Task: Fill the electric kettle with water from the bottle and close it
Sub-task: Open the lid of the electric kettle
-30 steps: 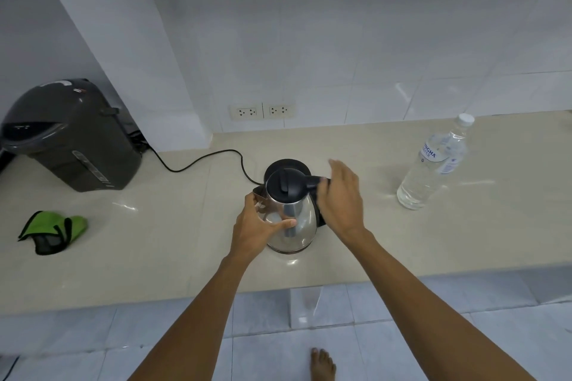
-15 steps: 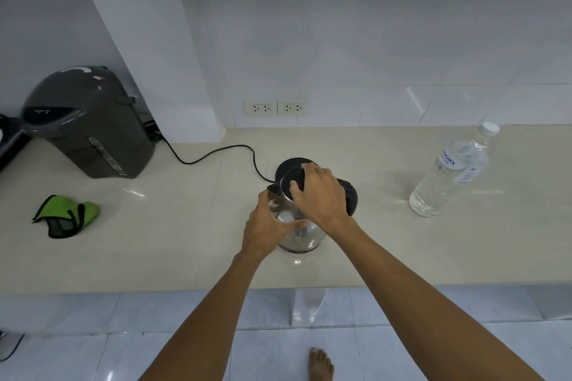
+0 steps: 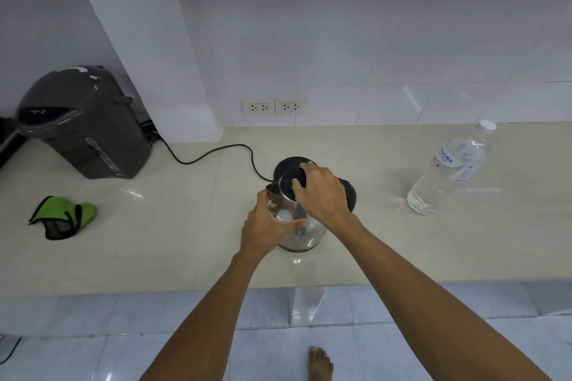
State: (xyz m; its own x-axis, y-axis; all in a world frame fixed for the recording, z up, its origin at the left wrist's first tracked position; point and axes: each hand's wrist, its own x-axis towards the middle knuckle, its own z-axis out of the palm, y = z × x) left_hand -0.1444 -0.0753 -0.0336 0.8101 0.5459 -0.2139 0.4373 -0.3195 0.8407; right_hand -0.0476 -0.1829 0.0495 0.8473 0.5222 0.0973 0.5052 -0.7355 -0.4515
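The electric kettle (image 3: 297, 223) stands upright near the front edge of the counter (image 3: 185, 244), approx. in the middle of the view, its steel body facing the person and its spout at about 10 o'clock. The left hand (image 3: 266, 229) is curled around the left side of the steel body, thumb in front and fingers round the side – closed on it, I judge, to keep the kettle from sliding or turning while the other hand works on top. The right hand (image 3: 322, 195) comes over the handle side and lies on the black lid (image 3: 289, 184), fingers bent down onto it. Whether they pinch a tab or only press, I cannot tell; the lid looks down, not lifted.

The black base (image 3: 294, 162) shows just behind the kettle at 12 o'clock, w/ its cord (image 3: 213, 151) running away to 10 o'clock. So the kettle seems to be off the base, probably for easier filling.

The water bottle (image 3: 448, 170) stands well apart at about 3 o'clock, cap on and looking nearly full – nothing is poured yet, in my judgement. Next step: open the lid, then reach for the bottle.

At 9 o'clock, far from the work, are a dark water dispenser (image 3: 83, 124) and a green cloth (image 3: 65, 216)
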